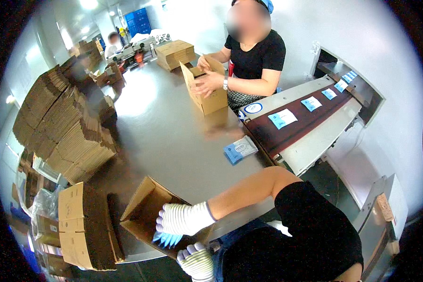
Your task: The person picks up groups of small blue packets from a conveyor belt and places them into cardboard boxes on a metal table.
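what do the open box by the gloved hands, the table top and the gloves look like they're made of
Open box: brown corrugated cardboard, matte, with folded flaps.
Table top: probably stainless steel, grey and smooth, with a soft sheen reflecting the lights.
Gloves on the right hand and left hand: white ribbed knit, likely cotton; fingertips look bluish, perhaps coated.

A packing plant: a conveyor belt [296, 123] carries pouches [282, 118] beside stacked flat cartons [61, 127].

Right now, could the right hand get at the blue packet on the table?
Probably yes: the right hand sits at the open box, with only bare table between it and the blue packet.
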Available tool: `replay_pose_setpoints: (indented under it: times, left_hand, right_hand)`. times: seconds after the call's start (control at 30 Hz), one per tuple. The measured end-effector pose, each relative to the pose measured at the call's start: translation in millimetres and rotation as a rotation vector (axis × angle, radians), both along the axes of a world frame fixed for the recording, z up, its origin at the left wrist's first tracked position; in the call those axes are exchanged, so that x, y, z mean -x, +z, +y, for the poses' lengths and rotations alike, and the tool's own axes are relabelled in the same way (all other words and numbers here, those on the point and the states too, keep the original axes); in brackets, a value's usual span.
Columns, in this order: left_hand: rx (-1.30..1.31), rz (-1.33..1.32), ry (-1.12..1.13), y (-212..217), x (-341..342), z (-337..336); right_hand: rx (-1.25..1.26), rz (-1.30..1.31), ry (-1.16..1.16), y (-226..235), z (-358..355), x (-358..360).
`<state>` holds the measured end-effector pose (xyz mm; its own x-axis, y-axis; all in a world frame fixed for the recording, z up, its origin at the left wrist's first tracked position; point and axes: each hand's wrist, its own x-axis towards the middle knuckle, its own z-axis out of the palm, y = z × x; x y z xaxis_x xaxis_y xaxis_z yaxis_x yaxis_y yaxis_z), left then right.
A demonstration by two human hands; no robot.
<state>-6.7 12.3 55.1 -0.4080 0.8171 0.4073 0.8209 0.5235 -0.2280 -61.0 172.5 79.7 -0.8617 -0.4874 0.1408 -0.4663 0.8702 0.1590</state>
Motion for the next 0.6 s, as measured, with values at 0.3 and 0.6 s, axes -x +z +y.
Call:
replay_pose_setpoints:
  times: [0.3,0.6]
  left_hand:
    - [-0.009,-0.02,0.037,-27.8,-0.5,-10.9]
    - [-0.062,-0.024,0.032,-21.2,13.3,-4.0]
  right_hand:
    - [0.082,-0.3,0.193,-49.0,-8.6,-13.9]
    - [0.992,0.326,-0.144,-6.6,62.7,-61.3]
